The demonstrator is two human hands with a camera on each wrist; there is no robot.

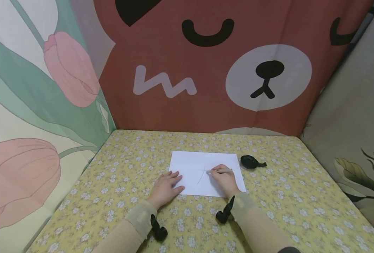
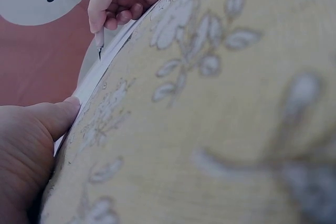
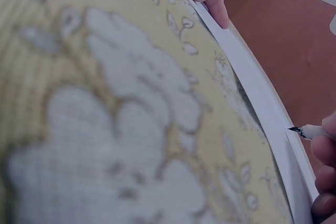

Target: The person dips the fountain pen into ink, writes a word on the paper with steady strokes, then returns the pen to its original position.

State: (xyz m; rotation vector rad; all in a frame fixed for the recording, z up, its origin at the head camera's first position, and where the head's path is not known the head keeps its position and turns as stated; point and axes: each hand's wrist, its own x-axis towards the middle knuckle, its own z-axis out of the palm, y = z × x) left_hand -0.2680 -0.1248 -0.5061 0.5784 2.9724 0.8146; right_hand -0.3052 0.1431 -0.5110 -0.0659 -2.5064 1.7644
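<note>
A white sheet of paper (image 1: 187, 179) lies flat on the tabletop. It carries thin drawn lines: a short horizontal stroke crossed by a longer curved one. In my right hand (image 1: 225, 178) a slim pale pen (image 1: 223, 171) is pinched between thumb and fingers, its dark tip low over the sheet beside those lines. The right wrist view shows the dark pointed pen tip (image 3: 295, 129) right at the paper's surface. My left hand (image 1: 166, 188) rests with spread fingers on the paper's left edge; its thumb (image 2: 65, 114) lies along the near edge in the left wrist view.
Right of the paper sits a black rounded object (image 1: 249, 162) with a narrow neck. A yellow floral cloth (image 1: 130, 168) covers the table. Printed hangings stand close around it: a brown bear (image 1: 161, 116) behind, tulips (image 1: 69, 70) at left, leaves (image 1: 361, 175) at right.
</note>
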